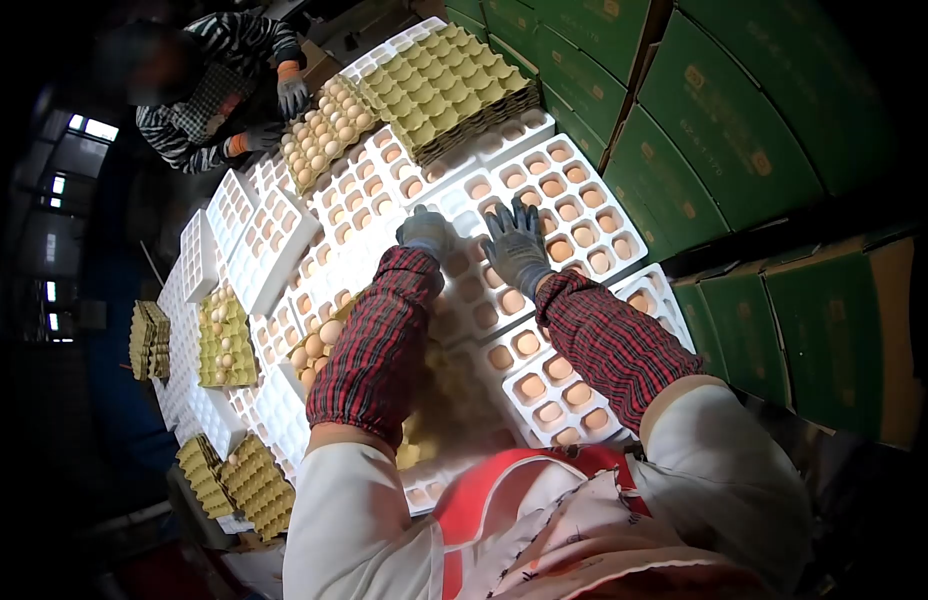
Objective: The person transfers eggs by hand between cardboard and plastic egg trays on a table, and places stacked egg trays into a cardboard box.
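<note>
My right hand [519, 248], in a grey glove, lies with spread fingers over a white foam tray [624, 262] whose square cells hold brown eggs [559, 249]. Close to its left, my left hand [424, 233], also gloved, rests at the tray's left side with its fingers curled under. What those fingers hold, if anything, is hidden. Below my forearms is another white foam tray [529, 410] with an egg in each visible cell. Beside my left sleeve, larger-looking eggs [314, 345] sit on a yellowish pulp tray, partly covered by the arm.
Across the table, a person with gloved hands [292, 92] stands by a pulp tray of eggs [329, 130]. A stack of pulp trays [439, 85] stands at the back. Green cartons [724, 130] line the right. More foam trays [272, 250] are piled at left.
</note>
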{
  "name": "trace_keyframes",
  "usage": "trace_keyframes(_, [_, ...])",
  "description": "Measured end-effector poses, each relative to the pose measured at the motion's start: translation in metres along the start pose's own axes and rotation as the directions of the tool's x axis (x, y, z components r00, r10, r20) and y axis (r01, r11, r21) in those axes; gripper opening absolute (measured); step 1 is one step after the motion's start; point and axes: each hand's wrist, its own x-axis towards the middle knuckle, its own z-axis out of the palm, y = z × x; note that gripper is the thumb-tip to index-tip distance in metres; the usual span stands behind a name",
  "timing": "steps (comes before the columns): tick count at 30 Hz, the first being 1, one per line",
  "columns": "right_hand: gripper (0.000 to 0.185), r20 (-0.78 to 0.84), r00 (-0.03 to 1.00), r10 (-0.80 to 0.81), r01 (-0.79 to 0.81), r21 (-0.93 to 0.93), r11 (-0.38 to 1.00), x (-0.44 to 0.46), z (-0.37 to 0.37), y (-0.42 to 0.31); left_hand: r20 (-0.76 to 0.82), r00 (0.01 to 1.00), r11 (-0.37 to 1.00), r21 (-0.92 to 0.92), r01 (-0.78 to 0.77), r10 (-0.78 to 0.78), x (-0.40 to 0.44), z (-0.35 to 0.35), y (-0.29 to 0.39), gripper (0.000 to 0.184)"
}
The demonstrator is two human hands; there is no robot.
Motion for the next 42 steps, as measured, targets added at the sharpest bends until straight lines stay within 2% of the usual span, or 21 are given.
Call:
trace_keyframes(3, [0.055,0.063,0.998,0.005,-0.004,-0.002,1.000,0.000,-0.013,-0.002,-0.201,0.956,0.940,-0.222,-0.258,0.215,-0.011,0.003,0.018,0.034])
trace_keyframes(5, [0.055,0.058,0.998,0.014,-0.013,-0.002,1.000,0.000,-0.009,-0.001,-0.074,0.973,0.969,-0.105,-0.225,0.218,-0.005,0.003,0.034,0.036])
trace_keyframes(7, [0.055,0.005,1.000,0.013,-0.013,0.019,1.000,0.001,-0.002,0.000,-0.015,0.978,0.960,-0.191,-0.206,0.207,0.008,-0.003,0.035,0.035])
trace_keyframes(11, [0.051,-0.067,0.998,-0.017,0.018,0.014,1.000,-0.001,-0.003,-0.002,-0.457,0.876,0.875,-0.350,-0.335,0.153,0.052,0.014,0.024,0.047])
trace_keyframes(13, [0.054,-0.189,0.981,-0.037,0.039,0.005,0.999,0.001,0.010,0.001,-0.424,0.888,0.974,-0.055,-0.221,0.177,0.050,0.030,0.021,0.053])
trace_keyframes(14, [0.054,-0.238,0.970,-0.050,0.048,-0.015,0.999,0.005,0.016,0.004,-0.050,0.991,0.965,-0.228,-0.129,0.120,0.032,-0.007,0.027,0.063])
trace_keyframes(15, [0.055,-0.272,0.960,-0.070,0.065,-0.028,0.998,0.004,0.026,0.005,-0.107,0.991,0.973,-0.209,-0.096,0.075,0.021,-0.011,0.027,0.056])
trace_keyframes(17, [0.058,-0.131,0.990,-0.048,0.040,-0.065,0.997,0.002,0.016,0.005,-0.400,0.843,0.785,-0.359,-0.505,0.359,0.009,-0.009,-0.009,0.047])
trace_keyframes(19, [0.052,-0.216,0.971,-0.097,0.085,-0.066,0.994,0.004,0.026,0.007,-0.302,0.920,0.564,-0.727,-0.392,0.250,-0.082,-0.072,-0.039,0.039])
trace_keyframes(21, [0.052,-0.262,0.961,-0.091,0.084,-0.036,0.996,0.006,0.027,0.006,-0.292,0.944,0.279,-0.903,-0.325,0.154,-0.154,-0.091,-0.100,0.037])
trace_keyframes(23, [0.053,-0.278,0.960,-0.040,0.077,0.124,0.989,0.007,0.014,-0.002,-0.156,0.987,0.404,-0.901,-0.158,0.038,-0.222,-0.094,-0.165,0.034])
trace_keyframes(26, [0.048,-0.380,0.903,-0.201,0.376,0.472,0.797,-0.002,-0.048,-0.067,-0.072,0.997,0.663,-0.747,-0.045,-0.013,-0.308,-0.061,-0.193,0.029])
trace_keyframes(28, [0.045,-0.127,0.903,-0.410,0.363,0.734,0.573,-0.035,-0.096,-0.137,-0.097,0.994,0.840,-0.543,-0.017,-0.043,-0.346,-0.033,-0.180,0.025])
trace_keyframes(30, [0.040,-0.156,0.726,-0.670,0.633,0.532,0.562,-0.067,-0.094,-0.188,-0.198,0.980,0.935,-0.352,-0.041,-0.031,-0.369,-0.008,-0.167,0.032])
trace_keyframes(32, [0.038,0.101,0.651,-0.752,0.636,0.469,0.613,-0.085,-0.091,-0.224,-0.299,0.954,0.957,-0.282,-0.068,-0.020,-0.377,0.006,-0.159,0.044])
trace_keyframes(35, [0.022,0.052,0.702,-0.711,0.646,0.376,0.665,-0.092,-0.066,-0.244,-0.410,0.912,0.944,-0.292,-0.153,0.021,-0.371,0.027,-0.168,0.046])
trace_keyframes(37, [0.026,-0.080,0.770,-0.633,0.556,0.569,0.605,-0.084,-0.071,-0.241,-0.369,0.928,0.918,-0.354,-0.181,0.041,-0.374,0.027,-0.173,0.052])
trace_keyframes(39, [0.034,-0.036,0.880,-0.474,0.271,0.857,0.438,-0.075,-0.085,-0.233,-0.431,0.894,0.712,-0.665,-0.224,-0.122,-0.379,0.020,-0.177,0.041])
trace_keyframes(40, [0.043,-0.154,0.871,-0.467,0.373,0.826,0.422,-0.067,-0.073,-0.233,-0.409,0.887,0.469,-0.839,-0.275,-0.212,-0.377,0.030,-0.190,0.044])
trace_keyframes(41, [0.044,-0.068,0.847,-0.527,0.402,0.731,0.551,-0.065,-0.077,-0.233,-0.135,0.955,0.084,-0.990,-0.117,-0.263,-0.376,0.031,-0.205,0.044])
trace_keyframes(42, [0.047,0.018,0.785,-0.620,0.512,0.544,0.665,-0.071,-0.074,-0.242,-0.110,0.964,-0.028,-0.992,-0.120,-0.243,-0.373,0.032,-0.214,0.041])
